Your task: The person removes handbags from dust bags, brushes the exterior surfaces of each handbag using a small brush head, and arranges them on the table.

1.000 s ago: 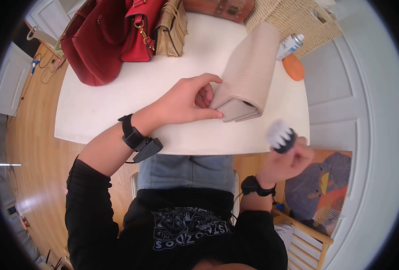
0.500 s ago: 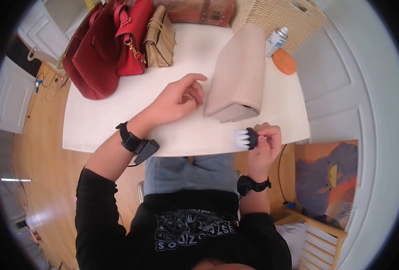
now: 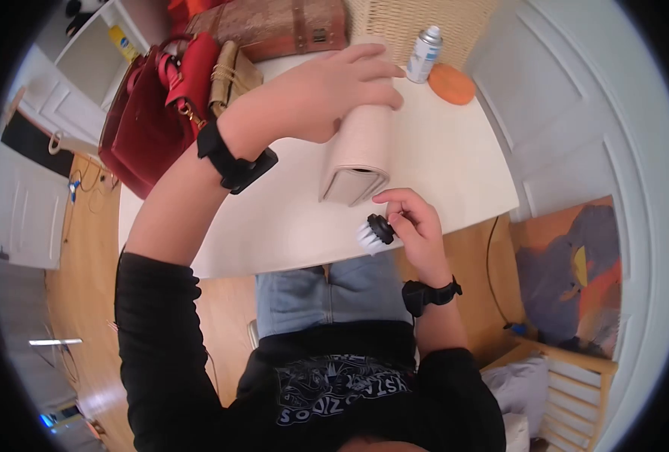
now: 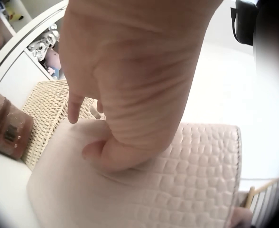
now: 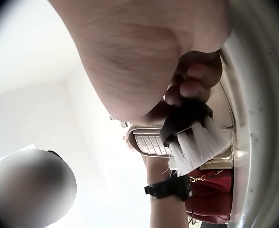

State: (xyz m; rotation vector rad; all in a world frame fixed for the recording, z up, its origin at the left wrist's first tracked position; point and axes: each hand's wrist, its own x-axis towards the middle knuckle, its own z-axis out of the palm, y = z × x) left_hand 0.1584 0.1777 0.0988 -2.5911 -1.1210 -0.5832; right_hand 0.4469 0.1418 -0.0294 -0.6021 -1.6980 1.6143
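Note:
A pale beige clutch bag [image 3: 361, 151] with a crocodile-like texture stands on the white table [image 3: 455, 166]. My left hand [image 3: 319, 94] reaches over its far upper part, fingers spread and fairly straight across the top. In the left wrist view, the thumb [image 4: 106, 154] lies against the bag's near side. My right hand [image 3: 419, 230] pinches a small round brush [image 3: 379, 228] by its black top, close to the table's front edge. Its white bristles [image 5: 196, 147] point away from the fingers, and the bag's near end is just beyond the hand.
Dark red [image 3: 134, 128] and bright red [image 3: 196, 71] handbags and a gold bag [image 3: 232, 75] line the table's left side. Behind stand a brown case [image 3: 274, 30] and a woven basket [image 3: 455, 26]. A spray can [image 3: 425, 54] and an orange disc [image 3: 452, 84] sit at the far right.
My left hand has moved from beside the bag to over its far top. My right hand has brought the brush leftward, nearer the bag's end. The head view has shifted.

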